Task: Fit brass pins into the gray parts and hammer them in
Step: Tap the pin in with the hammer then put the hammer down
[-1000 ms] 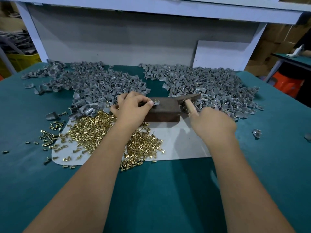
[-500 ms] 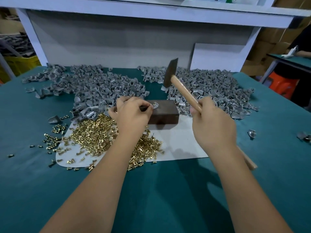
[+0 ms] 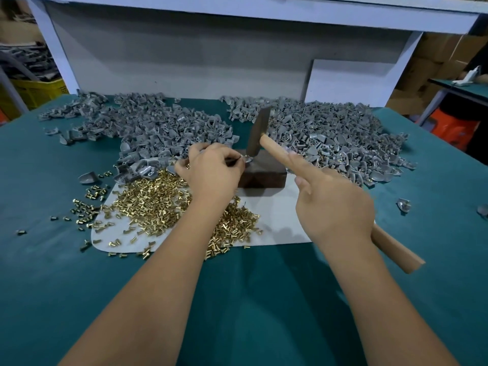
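Note:
My left hand (image 3: 211, 170) pinches a small gray part (image 3: 247, 159) on the left top edge of a dark brown block (image 3: 264, 175). My right hand (image 3: 332, 204) grips the wooden handle of a hammer (image 3: 274, 149), index finger stretched along it. The hammer's dark metal head (image 3: 257, 134) stands with its lower end on or just above the held part. A heap of brass pins (image 3: 158, 204) lies on a white sheet (image 3: 274, 223) under my left wrist. Whether a pin sits in the part is hidden.
Two big piles of gray parts lie at the back, the left pile (image 3: 148, 128) and the right pile (image 3: 338, 133). Loose pins (image 3: 87, 204) and stray gray parts (image 3: 403, 204) scatter over the green table (image 3: 264, 299). A white shelf frame (image 3: 237, 11) rises behind.
The hammer, flat on the block a second ago, was lifted high and has now come down onto the part. My left hand has stayed on the part.

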`<act>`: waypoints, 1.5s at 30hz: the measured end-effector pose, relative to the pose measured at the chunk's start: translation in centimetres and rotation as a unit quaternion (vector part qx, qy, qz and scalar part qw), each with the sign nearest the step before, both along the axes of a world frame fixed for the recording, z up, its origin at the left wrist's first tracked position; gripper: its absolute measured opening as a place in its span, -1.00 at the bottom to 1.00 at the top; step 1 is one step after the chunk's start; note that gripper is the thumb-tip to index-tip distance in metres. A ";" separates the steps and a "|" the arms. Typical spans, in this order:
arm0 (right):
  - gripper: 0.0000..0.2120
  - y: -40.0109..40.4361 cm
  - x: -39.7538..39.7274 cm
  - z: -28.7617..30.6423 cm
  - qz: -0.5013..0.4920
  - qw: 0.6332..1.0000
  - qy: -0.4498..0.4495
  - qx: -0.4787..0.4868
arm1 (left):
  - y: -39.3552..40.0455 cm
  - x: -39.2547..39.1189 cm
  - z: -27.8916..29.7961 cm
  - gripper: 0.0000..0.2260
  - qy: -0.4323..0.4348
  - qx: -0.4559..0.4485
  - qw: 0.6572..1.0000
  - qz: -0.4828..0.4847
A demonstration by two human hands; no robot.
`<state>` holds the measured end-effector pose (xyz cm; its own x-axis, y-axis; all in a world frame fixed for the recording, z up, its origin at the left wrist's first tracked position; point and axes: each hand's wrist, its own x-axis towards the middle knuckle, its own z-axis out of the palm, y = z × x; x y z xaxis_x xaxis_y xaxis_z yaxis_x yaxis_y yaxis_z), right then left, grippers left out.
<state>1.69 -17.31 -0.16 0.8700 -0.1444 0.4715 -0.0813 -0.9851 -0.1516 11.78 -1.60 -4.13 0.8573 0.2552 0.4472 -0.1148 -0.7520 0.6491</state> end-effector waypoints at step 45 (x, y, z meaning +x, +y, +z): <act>-0.61 -2.0 1.0 -1.4 -0.084 0.991 -0.028 0.103 | 1.9 -0.6 0.9 -0.88 0.048 -0.188 0.967 -0.167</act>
